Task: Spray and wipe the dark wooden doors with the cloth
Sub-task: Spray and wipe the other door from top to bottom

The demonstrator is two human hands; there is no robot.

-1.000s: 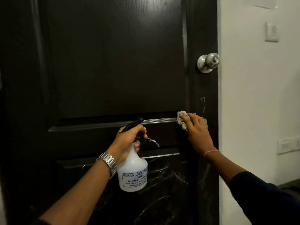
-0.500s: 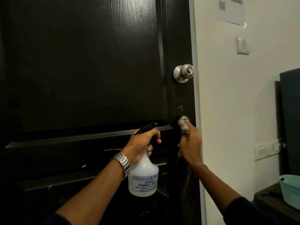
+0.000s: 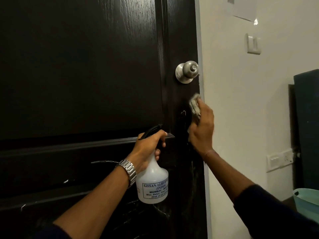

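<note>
Dark wooden door (image 3: pixel 86 75), glossy with visible grain, filling the left and centre of the view; raised horizontal moulding across it at mid-height. White wall (image 3: pixel 233 100) to the right of the door edge. Dark cabinet (image 3: pixel 307 126) at far right, teal basin (image 3: pixel 307 200) below it at the frame edge. White spray bottle (image 3: pixel 151 185) with a printed label, hanging upright in front of the lower door panel, black trigger head up by the moulding. Left hand (image 3: pixel 146 149) curled around the bottle neck, fingers wrapped at the trigger; metal watch (image 3: pixel 128 169) on that wrist. Right hand (image 3: pixel 202 130) pressed toward the door's right stile just below the knob, fingers closed over the cloth. Silver round door knob (image 3: pixel 187 70) near the door's right edge. Wall switch (image 3: pixel 252 44) above, socket plate (image 3: pixel 278 159) lower down. Pale cloth (image 3: pixel 195 104), bunched, against the stile near the door edge, partly blurred, poking out above the fingertips. Thin wet streaks on the lower panels.
</note>
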